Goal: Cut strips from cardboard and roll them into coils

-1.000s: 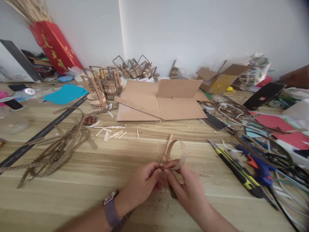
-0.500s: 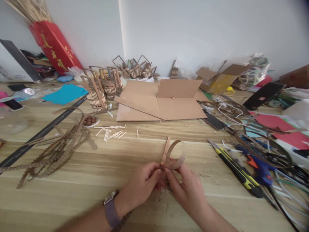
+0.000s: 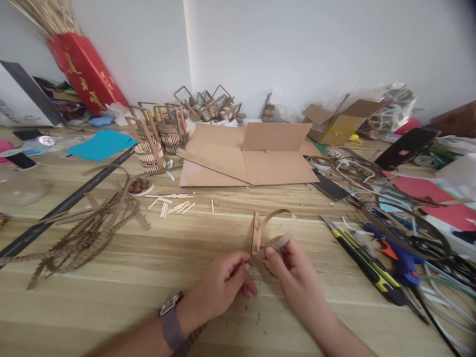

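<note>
Pale wooden table (image 3: 178, 243), brown strip (image 3: 261, 231) looped up between both hands, right hand (image 3: 299, 277) pinching the loop, left hand (image 3: 221, 282) with thumb and forefinger nearly together at its near end, hold unclear; I judge it light, springy, creasable, best gripped across its flat faces.

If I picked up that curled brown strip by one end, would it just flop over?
Probably not completely: the curled brown strip arches in an open loop above the right hand, suggesting some spring. It likely bends easily, given that tight curve. It's probably light too, as it looks thin and ribbon-like.
</note>
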